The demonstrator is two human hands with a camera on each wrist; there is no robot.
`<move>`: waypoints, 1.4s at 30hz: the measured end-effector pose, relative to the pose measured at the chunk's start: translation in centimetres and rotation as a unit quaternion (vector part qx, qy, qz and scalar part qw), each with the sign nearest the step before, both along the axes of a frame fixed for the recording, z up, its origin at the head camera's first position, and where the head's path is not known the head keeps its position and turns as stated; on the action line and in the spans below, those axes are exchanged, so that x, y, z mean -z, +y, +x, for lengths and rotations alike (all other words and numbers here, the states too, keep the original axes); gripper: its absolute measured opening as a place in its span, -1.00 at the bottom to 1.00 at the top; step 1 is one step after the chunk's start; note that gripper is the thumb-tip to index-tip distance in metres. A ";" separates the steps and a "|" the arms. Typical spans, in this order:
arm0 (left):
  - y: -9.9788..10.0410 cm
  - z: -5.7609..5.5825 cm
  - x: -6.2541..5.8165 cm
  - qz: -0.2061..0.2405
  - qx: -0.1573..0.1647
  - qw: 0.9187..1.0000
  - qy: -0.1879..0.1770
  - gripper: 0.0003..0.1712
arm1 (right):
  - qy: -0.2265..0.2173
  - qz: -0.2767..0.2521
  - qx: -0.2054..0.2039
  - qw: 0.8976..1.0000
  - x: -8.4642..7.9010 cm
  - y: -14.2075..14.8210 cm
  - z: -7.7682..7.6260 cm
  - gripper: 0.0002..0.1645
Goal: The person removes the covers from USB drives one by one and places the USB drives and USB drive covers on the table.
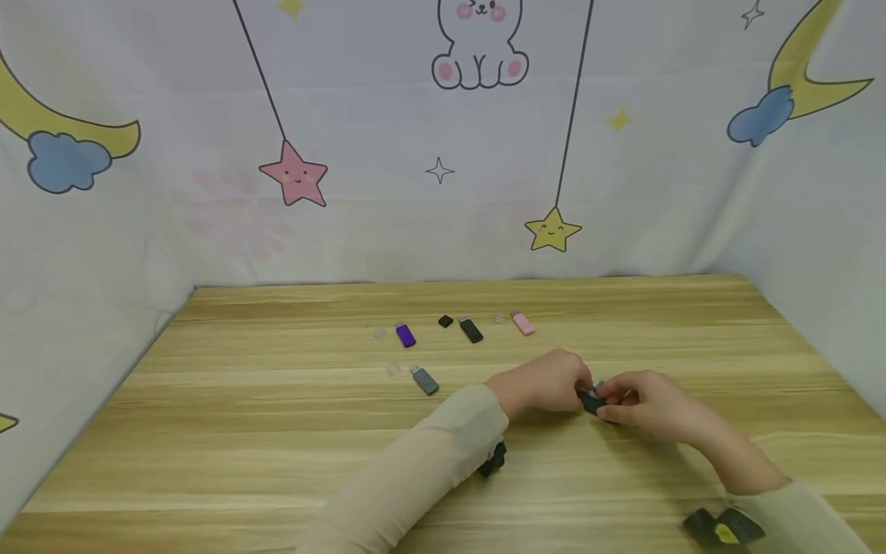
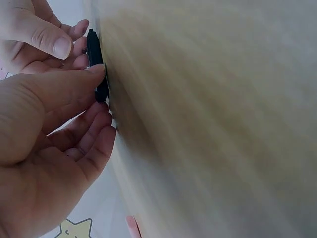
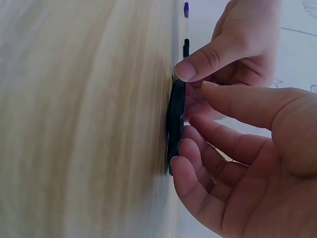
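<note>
My left hand (image 1: 550, 381) and right hand (image 1: 657, 404) meet over a slim black object (image 1: 591, 400) at the right of the table. A small grey piece (image 1: 599, 385) shows between the fingers. In the left wrist view the left thumb (image 2: 96, 70) presses the black object (image 2: 94, 49), fingers curled beneath. The right wrist view has right fingertips (image 3: 179, 146) against the object's side (image 3: 175, 111), with the left thumb (image 3: 186, 71) at its upper end. Hands hide much of the object, so its kind is unclear.
Farther left lie USB flash drives: purple (image 1: 405, 335), black (image 1: 471, 330), pink (image 1: 523, 323) and grey (image 1: 425, 380). Beside them are a small black cap (image 1: 446, 321) and clear caps (image 1: 393, 368). A printed cloth (image 1: 388, 231) rises behind the wooden table (image 1: 242, 431).
</note>
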State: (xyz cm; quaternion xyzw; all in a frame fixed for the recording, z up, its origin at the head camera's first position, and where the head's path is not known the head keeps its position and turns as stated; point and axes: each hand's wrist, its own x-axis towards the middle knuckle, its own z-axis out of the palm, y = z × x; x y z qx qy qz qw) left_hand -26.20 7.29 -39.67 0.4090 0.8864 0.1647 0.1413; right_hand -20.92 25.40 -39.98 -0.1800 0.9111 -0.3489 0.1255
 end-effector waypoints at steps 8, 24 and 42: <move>0.1 0.2 -0.1 -0.020 0.013 1.000 -0.002 -0.93 | 0.008 0.004 -0.008 1.000 0.1 -0.3 0.0 -0.67; -0.2 0.4 -0.7 -0.016 0.041 0.999 0.017 -0.84 | -0.003 0.015 -0.013 1.000 -0.3 -0.5 -0.1 -0.65; -2.2 1.4 -3.0 -0.006 0.058 0.996 0.073 -0.77 | -0.063 -0.072 0.002 0.995 -1.0 -1.2 -0.2 -0.61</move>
